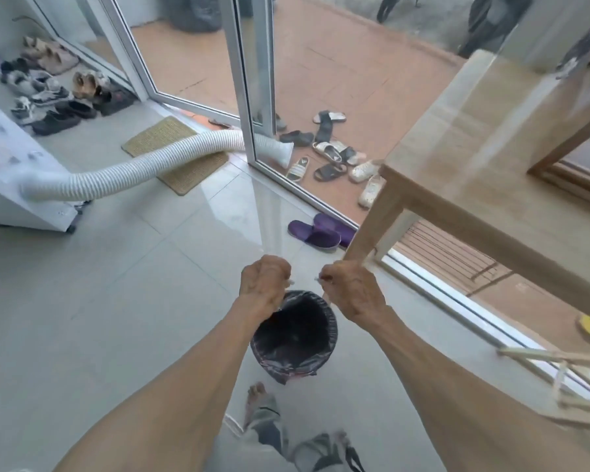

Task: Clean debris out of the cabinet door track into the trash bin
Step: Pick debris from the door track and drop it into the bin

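A small round trash bin [295, 338] lined with a black bag stands on the pale tiled floor, directly below both hands. My left hand [264, 284] is curled shut just above the bin's far rim, with a small pale scrap at its fingertips. My right hand [349, 289] is beside it, its fingers pinched on a similar small pale piece. I cannot tell what the pieces are, or whether they are one thin clear thing. A light wooden cabinet [491, 158] with a glass panel and wooden rails [579, 185] rises at the right.
The cabinet's leg [372, 226] stands just beyond my right hand. Purple slippers [315, 233] lie by the sliding door sill [457, 304]. A white ribbed hose [133, 168] crosses a doormat from a white appliance [21, 185]. Several shoes lie at far left and outside. My feet [259, 403] are near the bin.
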